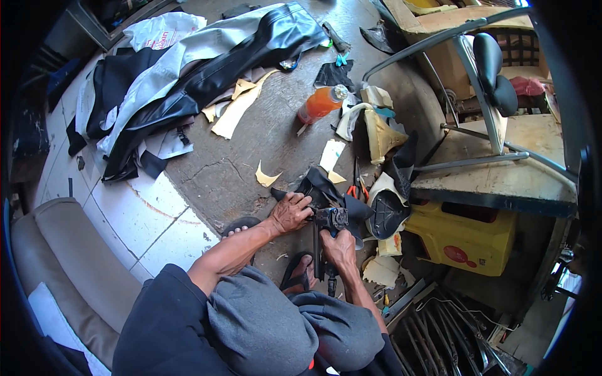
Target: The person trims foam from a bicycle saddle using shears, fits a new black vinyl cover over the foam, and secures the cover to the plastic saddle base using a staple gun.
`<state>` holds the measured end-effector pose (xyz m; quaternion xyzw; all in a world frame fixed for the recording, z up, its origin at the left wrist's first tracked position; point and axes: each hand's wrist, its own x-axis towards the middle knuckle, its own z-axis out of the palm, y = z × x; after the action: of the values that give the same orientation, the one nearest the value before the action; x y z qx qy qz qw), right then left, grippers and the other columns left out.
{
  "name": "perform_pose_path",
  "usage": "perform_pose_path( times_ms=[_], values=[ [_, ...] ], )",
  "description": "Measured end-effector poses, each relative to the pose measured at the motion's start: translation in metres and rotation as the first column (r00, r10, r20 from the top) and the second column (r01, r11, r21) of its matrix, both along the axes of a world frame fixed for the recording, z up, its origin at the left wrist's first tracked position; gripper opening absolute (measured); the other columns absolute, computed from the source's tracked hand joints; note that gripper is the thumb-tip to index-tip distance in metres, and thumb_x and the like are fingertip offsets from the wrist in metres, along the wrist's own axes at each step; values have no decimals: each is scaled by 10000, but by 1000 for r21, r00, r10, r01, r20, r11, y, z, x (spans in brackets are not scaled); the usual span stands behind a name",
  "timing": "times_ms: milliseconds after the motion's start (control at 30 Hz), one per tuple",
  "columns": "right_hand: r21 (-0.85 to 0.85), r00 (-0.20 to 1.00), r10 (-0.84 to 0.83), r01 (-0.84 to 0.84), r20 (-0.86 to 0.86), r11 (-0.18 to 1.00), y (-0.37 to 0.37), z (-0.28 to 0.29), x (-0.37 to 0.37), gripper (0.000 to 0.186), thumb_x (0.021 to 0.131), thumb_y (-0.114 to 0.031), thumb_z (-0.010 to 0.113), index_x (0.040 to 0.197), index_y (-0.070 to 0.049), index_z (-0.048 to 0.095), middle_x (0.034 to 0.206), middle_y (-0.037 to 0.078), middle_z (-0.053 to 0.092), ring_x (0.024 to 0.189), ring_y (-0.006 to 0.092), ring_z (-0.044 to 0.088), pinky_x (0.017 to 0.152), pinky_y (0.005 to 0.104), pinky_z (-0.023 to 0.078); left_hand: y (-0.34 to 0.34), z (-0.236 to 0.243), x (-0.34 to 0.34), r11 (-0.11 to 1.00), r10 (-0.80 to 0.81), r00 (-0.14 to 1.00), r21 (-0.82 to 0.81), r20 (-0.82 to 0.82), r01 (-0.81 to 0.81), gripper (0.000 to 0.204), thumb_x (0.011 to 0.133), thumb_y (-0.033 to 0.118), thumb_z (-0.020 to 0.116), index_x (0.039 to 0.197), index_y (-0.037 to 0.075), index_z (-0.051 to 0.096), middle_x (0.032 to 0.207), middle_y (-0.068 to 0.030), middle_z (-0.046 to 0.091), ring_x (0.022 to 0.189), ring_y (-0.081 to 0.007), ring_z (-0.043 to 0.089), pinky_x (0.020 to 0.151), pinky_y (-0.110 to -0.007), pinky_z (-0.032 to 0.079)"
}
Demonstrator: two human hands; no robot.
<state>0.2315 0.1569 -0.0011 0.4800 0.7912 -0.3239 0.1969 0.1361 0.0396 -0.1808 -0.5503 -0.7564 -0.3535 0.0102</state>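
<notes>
My right hand [339, 248] is wrapped round the grip of a black staple gun [331, 219], its long magazine pointing back toward my knees. The gun's head rests at a piece of black upholstery material [317, 185] in front of my feet. On the left edge of that material, my left hand [291, 213] presses down with bent fingers, close beside the gun. Part of the work lies hidden under my hands and the tool. Scissors with orange handles [357, 190] lie just to the right, next to a cream and black shaped pad [388, 209].
Black and grey sheet material [219, 75] is heaped at the far left. An orange bottle [321, 105] stands ahead, near cream foam scraps [241, 109]. On the right are a metal chair frame [467, 94], a yellow container [467, 238] and black metal parts [445, 332]. A padded seat [88, 257] stands left.
</notes>
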Motion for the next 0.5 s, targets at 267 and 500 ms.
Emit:
perform_pose_path(
  times_ms=[267, 500],
  values=[
    [57, 997, 14, -18, 79, 998, -12, -6, -21, 533, 806, -384, 618, 910, 137, 667, 836, 376, 647, 862, 483, 692, 791, 514, 520, -2, -8, -1, 999, 31, 1000, 18, -3, -31, 321, 684, 284, 735, 950, 122, 656, 1210, -69, 597, 1146, -246, 530, 988, -400, 375],
    [77, 987, 74, -85, 141, 993, -7, -7, -36, 609, 825, -427, 615, 863, 179, 657, 805, 347, 670, 840, 417, 722, 783, 475, 535, 2, -11, 1, 999, 43, 999, 23, 5, -43, 339, 716, 260, 692, 1007, 86, 672, 1205, -70, 612, 1133, -238, 542, 987, -394, 379]
  ],
)
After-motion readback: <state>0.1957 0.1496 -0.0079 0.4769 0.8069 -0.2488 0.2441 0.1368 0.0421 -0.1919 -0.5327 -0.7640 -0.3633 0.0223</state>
